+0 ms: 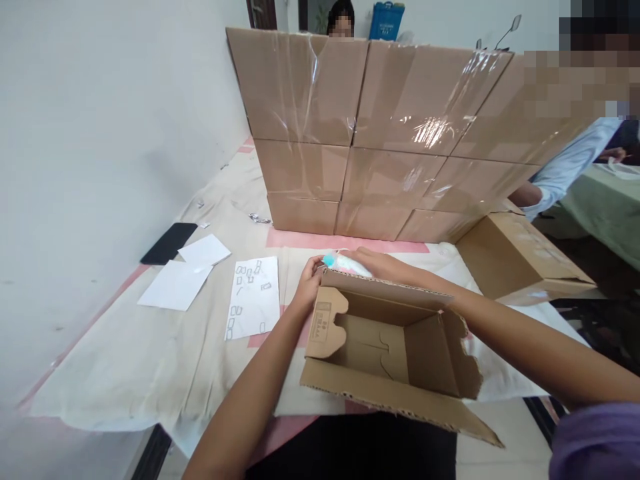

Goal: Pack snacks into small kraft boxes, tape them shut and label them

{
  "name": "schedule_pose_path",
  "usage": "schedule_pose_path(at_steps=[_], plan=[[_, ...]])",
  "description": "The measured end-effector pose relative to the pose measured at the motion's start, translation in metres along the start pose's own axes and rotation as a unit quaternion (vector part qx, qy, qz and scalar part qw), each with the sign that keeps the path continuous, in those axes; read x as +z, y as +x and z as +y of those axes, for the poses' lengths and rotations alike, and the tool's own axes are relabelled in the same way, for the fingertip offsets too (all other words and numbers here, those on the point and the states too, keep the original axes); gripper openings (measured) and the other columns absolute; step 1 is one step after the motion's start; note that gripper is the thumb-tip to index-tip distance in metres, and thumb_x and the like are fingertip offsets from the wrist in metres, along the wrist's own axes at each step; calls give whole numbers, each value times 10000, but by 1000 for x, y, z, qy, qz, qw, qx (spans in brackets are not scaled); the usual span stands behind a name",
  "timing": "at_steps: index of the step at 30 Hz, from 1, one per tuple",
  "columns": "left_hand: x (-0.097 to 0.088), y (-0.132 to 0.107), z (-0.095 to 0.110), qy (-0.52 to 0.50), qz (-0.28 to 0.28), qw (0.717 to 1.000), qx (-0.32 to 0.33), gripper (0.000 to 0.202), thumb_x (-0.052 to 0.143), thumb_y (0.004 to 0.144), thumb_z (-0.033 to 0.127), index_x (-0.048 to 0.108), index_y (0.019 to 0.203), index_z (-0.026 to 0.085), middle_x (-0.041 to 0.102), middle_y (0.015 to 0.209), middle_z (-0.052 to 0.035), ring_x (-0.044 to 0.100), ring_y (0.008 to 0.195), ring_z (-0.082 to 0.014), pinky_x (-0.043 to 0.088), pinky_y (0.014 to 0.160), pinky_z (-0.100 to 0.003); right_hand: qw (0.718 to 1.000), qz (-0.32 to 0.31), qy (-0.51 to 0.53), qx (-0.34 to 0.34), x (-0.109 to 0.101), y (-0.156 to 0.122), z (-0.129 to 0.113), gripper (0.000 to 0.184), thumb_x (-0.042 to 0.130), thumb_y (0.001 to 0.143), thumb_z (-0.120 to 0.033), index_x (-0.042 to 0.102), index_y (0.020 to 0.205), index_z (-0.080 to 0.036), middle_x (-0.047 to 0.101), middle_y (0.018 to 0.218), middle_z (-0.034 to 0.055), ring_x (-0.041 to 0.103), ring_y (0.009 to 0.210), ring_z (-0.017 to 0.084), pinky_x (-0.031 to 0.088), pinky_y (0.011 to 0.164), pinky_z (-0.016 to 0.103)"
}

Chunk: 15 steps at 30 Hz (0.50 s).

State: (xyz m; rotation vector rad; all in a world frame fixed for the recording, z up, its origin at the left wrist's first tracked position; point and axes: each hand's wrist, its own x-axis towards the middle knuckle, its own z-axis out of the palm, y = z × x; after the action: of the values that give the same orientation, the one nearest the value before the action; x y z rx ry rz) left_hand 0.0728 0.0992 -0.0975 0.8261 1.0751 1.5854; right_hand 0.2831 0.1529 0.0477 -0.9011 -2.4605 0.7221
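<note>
An open cardboard box stands in front of me, its flaps spread and no contents visible in the part I see. Just beyond its far flap is a white tube with a turquoise cap and pinkish marks, its lower side hidden by that flap. The fingers of my left hand are curled at the cap end. My right hand reaches around behind the box and lies along the far side of the tube, with the thumb out of sight.
A tall wall of taped cardboard boxes rises behind my hands. At the right, another open box lies on its side. Left are a sheet with drawn shapes, blank papers and a black flat object. Other people sit beyond.
</note>
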Motion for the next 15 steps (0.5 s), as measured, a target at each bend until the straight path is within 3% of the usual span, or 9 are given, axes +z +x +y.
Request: schedule_pose_path(at_steps=[2,3,5,7,9,11,13,15], plan=[[0,0,-1,-10,4,1000,2,456,763,719,378,584,1105,214,667,1197,-91,646,1099,-250,500,900,-354,999,-44,20,-2,-14,2,2,749,831,734,-419,581,1429,-293,625,1451,63,610,1306,276,502,1067,414],[1,0,-1,-15,3,1000,1,451,759,718,379,581,1097,212,659,1214,-99,647,1107,-256,503,900,-362,999,-17,32,12,-23,1,3,829,826,736,-451,520,1483,-264,560,1516,100,562,1361,311,488,1086,459],[1,0,0,-23,-3,1000,-3,433,752,717,390,584,1072,207,658,1206,-106,652,1094,-261,507,891,-371,991,100,64,54,-47,-3,-2,947,787,739,-567,431,1540,-209,522,1536,165,564,1353,349,518,1029,487],[2,-2,1,-28,-12,1000,-7,425,751,719,394,595,1067,207,665,1186,-97,654,1063,-249,506,881,-365,972,194,117,63,-76,-13,-19,947,656,807,-671,366,1572,-193,534,1515,192,596,1318,355,547,931,473],[3,-4,4,-31,-23,999,-10,417,754,729,390,607,1075,212,676,1159,-76,656,1017,-227,505,868,-348,961,229,153,35,-103,-27,-49,809,512,889,-671,389,1564,-242,554,1509,151,551,1370,356,550,884,468],[4,-7,7,-33,-38,999,-13,403,755,744,398,623,1076,212,691,1100,-57,658,947,-209,505,834,-328,966,227,120,-8,-121,-45,-85,685,454,900,-666,504,1495,-329,583,1499,63,409,1481,370,561,889,485],[4,-11,9,-35,-58,998,-16,377,755,759,417,648,1050,201,704,1009,-46,652,864,-200,502,780,-316,975,214,44,-46,-127,-63,-119,681,426,853,-769,576,1417,-418,601,1482,-5,368,1497,394,574,874,520],[3,-16,11,-37,-81,996,-17,352,741,789,441,675,1026,189,709,946,-44,644,811,-200,497,743,-316,980,192,8,-54,-117,-79,-142,700,448,820,-837,556,1412,-478,606,1476,-22,470,1425,409,583,838,540]])
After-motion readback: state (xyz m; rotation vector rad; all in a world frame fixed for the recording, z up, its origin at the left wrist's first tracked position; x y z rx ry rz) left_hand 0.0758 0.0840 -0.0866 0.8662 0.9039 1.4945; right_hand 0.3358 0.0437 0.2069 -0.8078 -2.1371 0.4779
